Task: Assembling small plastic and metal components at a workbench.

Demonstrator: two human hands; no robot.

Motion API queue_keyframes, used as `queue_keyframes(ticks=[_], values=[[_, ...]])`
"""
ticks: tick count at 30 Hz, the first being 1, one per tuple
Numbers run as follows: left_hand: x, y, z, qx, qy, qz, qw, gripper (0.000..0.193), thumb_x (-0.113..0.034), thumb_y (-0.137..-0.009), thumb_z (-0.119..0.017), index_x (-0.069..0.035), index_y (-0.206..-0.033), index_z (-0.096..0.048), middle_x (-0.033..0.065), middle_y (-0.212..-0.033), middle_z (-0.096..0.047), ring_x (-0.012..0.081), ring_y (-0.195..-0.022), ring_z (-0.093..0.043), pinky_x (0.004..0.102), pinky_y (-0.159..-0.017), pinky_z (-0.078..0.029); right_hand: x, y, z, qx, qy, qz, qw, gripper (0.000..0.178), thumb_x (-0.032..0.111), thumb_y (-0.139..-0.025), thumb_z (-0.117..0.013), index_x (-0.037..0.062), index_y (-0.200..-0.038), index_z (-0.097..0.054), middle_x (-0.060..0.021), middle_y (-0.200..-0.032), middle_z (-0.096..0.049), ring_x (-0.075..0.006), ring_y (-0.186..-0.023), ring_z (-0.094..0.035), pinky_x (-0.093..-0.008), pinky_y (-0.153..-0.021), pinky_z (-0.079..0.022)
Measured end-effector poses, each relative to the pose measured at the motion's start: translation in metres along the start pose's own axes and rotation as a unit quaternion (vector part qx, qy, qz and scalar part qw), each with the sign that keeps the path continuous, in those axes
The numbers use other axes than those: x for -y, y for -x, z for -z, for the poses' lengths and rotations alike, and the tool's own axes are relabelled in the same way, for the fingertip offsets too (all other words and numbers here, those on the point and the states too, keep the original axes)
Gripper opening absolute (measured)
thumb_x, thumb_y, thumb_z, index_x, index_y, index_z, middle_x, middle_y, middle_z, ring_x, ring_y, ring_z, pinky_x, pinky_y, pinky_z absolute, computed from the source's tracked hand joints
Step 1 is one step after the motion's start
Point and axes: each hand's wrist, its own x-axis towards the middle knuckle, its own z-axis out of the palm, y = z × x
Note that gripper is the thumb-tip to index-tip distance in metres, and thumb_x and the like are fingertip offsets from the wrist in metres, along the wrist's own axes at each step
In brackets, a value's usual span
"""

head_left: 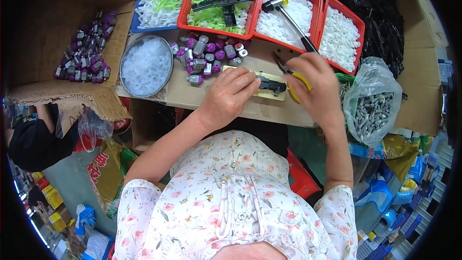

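Observation:
My left hand (228, 95) is closed around one end of a black plastic part (272, 84). That part lies along a cream-coloured block (265, 94) at the front of the bench, its other end sticking out past my fingertips. To its right, my right hand (317, 86) is curled around the yellow-handled pliers (302, 83). Their dark jaws point up and to the left, away from me. Part of the handles is hidden by my fingers. A hammer (293, 21) with a yellow face rests across the red trays, its grip end just beyond my right hand.
Small motors with purple ends (207, 55) lie behind my left hand, beside a round dish of translucent pieces (146, 66). A red tray (255, 28) carries crossed black parts. A cardboard box (72, 86) of motors stands left; a plastic bag (373, 108) of metal pieces stands right.

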Motion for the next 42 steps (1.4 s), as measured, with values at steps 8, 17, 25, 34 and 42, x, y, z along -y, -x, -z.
queue_keyframes(ticks=[8,17,25,34,42], values=[[-0.003,-0.003,0.004,-0.013,0.041,0.049,0.998,0.028,-0.001,-0.073,-0.074,0.002,-0.101,-0.068,0.0131,-0.102,-0.063,0.0313,-0.103,-0.061,0.0409,-0.086,-0.051,0.006,0.013,-0.031,0.067,-0.038,0.011,0.997,0.031,0.010,-0.079,-0.075,0.0009,-0.106,-0.064,-0.0135,-0.104,-0.059,-0.0325,-0.097,-0.059,-0.0420,-0.080,-0.047],[-0.010,-0.005,0.020,-0.086,-0.008,0.083,0.993,0.033,-0.001,-0.073,-0.080,-0.003,-0.105,-0.073,0.0117,-0.106,-0.067,0.0327,-0.103,-0.062,0.0409,-0.087,-0.051,0.003,0.004,-0.025,0.075,-0.070,-0.009,0.995,0.025,0.011,-0.079,-0.075,0.0016,-0.100,-0.066,-0.0106,-0.096,-0.061,-0.0305,-0.091,-0.060,-0.0404,-0.074,-0.046],[-0.018,-0.006,0.025,-0.113,-0.015,0.091,0.989,0.029,-0.001,-0.074,-0.079,-0.003,-0.102,-0.074,0.0110,-0.104,-0.068,0.0318,-0.101,-0.062,0.0403,-0.087,-0.050,-0.009,-0.007,-0.012,0.048,-0.138,-0.038,0.989,0.026,0.007,-0.079,-0.076,-0.0036,-0.101,-0.067,-0.0127,-0.092,-0.063,-0.0271,-0.084,-0.064,-0.0333,-0.074,-0.050],[-0.022,-0.001,0.007,-0.035,-0.065,0.049,0.996,0.025,-0.005,-0.072,-0.077,-0.003,-0.096,-0.072,0.0048,-0.099,-0.065,0.0267,-0.100,-0.059,0.0398,-0.081,-0.043,-0.004,0.013,-0.008,0.009,-0.159,-0.095,0.983,0.028,0.006,-0.078,-0.078,-0.0050,-0.101,-0.068,-0.0112,-0.093,-0.064,-0.0205,-0.082,-0.065,-0.0304,-0.074,-0.051],[-0.026,-0.003,0.030,-0.111,-0.049,0.050,0.991,0.024,0.004,-0.071,-0.079,-0.002,-0.094,-0.074,0.0068,-0.087,-0.067,0.0278,-0.085,-0.061,0.0348,-0.073,-0.051,-0.002,0.029,-0.030,-0.013,-0.088,0.002,0.996,0.028,0.008,-0.076,-0.079,0.0005,-0.101,-0.069,-0.0118,-0.096,-0.063,-0.0282,-0.085,-0.064,-0.0357,-0.074,-0.050]])
